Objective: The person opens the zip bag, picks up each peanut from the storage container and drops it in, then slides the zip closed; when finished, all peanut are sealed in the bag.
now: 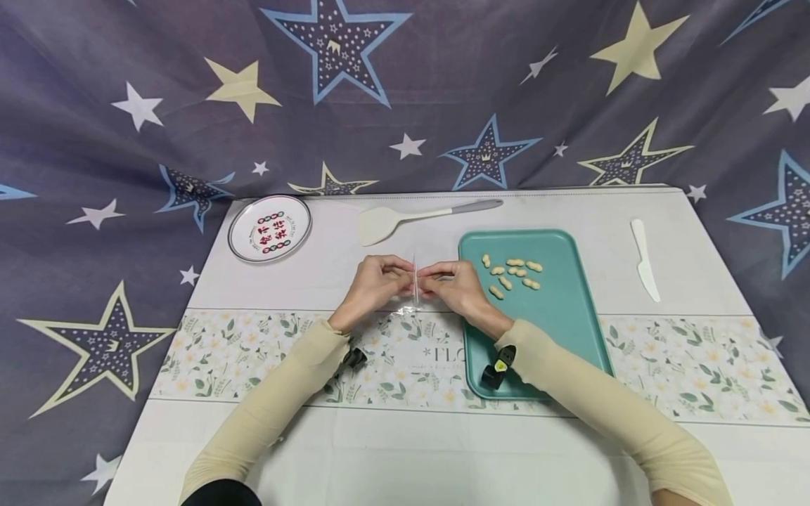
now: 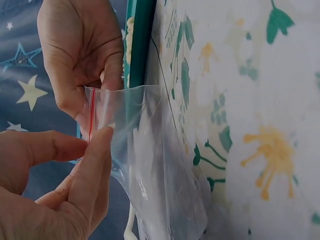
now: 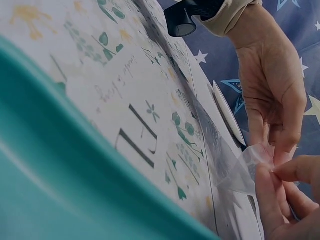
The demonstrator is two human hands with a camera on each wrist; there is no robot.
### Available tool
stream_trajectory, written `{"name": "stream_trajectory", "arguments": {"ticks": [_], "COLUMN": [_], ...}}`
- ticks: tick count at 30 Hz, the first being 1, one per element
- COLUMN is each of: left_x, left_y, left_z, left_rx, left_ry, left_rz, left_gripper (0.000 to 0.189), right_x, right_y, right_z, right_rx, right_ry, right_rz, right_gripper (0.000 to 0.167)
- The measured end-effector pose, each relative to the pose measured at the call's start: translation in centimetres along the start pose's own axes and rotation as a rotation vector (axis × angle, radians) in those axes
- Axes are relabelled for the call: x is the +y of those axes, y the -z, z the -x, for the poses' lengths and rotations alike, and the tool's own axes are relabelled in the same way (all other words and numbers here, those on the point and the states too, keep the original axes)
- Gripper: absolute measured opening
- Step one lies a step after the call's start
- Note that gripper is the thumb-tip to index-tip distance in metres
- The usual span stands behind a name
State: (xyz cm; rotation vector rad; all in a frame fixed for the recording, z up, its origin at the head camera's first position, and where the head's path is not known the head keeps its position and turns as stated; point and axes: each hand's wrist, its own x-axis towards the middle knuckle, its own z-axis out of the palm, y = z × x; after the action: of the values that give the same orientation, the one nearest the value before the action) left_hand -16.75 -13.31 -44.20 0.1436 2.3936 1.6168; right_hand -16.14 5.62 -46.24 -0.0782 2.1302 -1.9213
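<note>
Between my two hands hangs a clear zip bag [image 2: 145, 150] with a red line along its zip edge. My left hand [image 1: 377, 284] pinches the top of the bag between thumb and fingers. From the other side my right hand [image 1: 457, 287] pinches the same edge, close to the left fingertips. In the left wrist view the bag's lower part droops towards the tablecloth. The right wrist view shows both sets of fingertips meeting at the bag's mouth, partly hiding it. No contents can be made out in the bag.
Right of the hands lies a teal tray [image 1: 557, 330] with several peanuts [image 1: 517, 272], under my right forearm. A spatula [image 1: 392, 221] lies behind the hands, a round plate [image 1: 271, 229] at back left, and a white knife [image 1: 644, 260] at far right.
</note>
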Motion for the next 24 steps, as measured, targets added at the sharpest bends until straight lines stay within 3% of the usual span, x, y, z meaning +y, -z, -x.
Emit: {"name": "stream_trajectory", "arguments": {"ticks": [15,24], "left_x": [0.16,0.33], "left_y": [0.16,0.60], "left_z": [0.33,0.53], "left_rx": [0.046,0.101], "left_ry": [-0.047,-0.106], "left_rz": [-0.099,-0.202], "left_gripper": [0.024,0.026], "right_x": [-0.08,-0.09], "right_y": [0.04,0.60], "right_z": [-0.15,-0.20], "right_rx": [0.029,0.022], "right_ry": [-0.062,-0.046], "right_rz": [-0.018,-0.006], "right_gripper": [0.024,0.023]}}
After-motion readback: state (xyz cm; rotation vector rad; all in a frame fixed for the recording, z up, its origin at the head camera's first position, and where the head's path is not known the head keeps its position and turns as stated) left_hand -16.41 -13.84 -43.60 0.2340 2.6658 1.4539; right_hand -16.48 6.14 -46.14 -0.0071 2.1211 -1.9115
